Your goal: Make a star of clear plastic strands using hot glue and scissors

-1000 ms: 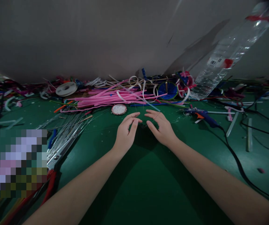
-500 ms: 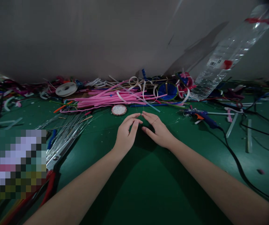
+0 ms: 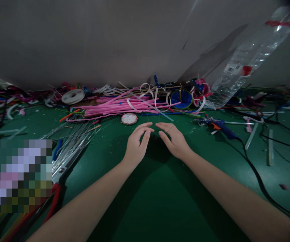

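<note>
My left hand (image 3: 137, 143) is over the middle of the green table, its thumb and fingers brought together in a pinch. Facing it, my right hand (image 3: 174, 138) has curled fingers, with a small gap between the two sets of fingertips. Very fine strands, like thin wire or thread, rise from the fingertips, and one crosses the back of my right fingers. The fingers seem closed on this strand, though it is barely visible. Just beyond my left hand lies a small round disc (image 3: 129, 118) with a white, grainy top and reddish rim.
Pink fuzzy stems (image 3: 119, 105) and curled white strips lie along the wall. A white spool (image 3: 73, 96) sits left of them. Red-handled scissors (image 3: 61, 170) rest beside shiny strands. At right are a blue glue gun (image 3: 220, 126) with a black cord and a clear plastic bottle (image 3: 246, 64).
My right hand has moved slightly right, away from the left hand, widening the gap between the fingertips. My left hand has stayed nearly still. The whole view has shifted a little.
</note>
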A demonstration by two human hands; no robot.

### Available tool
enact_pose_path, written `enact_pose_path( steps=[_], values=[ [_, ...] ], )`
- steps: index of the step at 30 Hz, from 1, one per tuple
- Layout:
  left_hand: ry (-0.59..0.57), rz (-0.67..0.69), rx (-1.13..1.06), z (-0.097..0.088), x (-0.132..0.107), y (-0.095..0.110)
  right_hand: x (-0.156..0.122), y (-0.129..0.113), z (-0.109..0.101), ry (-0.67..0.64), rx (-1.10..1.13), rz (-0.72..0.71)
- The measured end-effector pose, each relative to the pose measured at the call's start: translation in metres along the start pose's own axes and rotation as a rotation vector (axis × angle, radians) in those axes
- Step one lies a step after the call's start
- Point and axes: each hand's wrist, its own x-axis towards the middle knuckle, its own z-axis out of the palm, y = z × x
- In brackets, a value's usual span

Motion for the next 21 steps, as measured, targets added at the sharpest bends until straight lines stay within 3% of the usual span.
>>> enact_pose_path(
  steps=[21],
  values=[
    [0.0,0.017,0.01,0.0,0.0006,-0.0028,-0.0007,0.0014,0.0021,0.033,-0.009,-0.016]
  ],
)
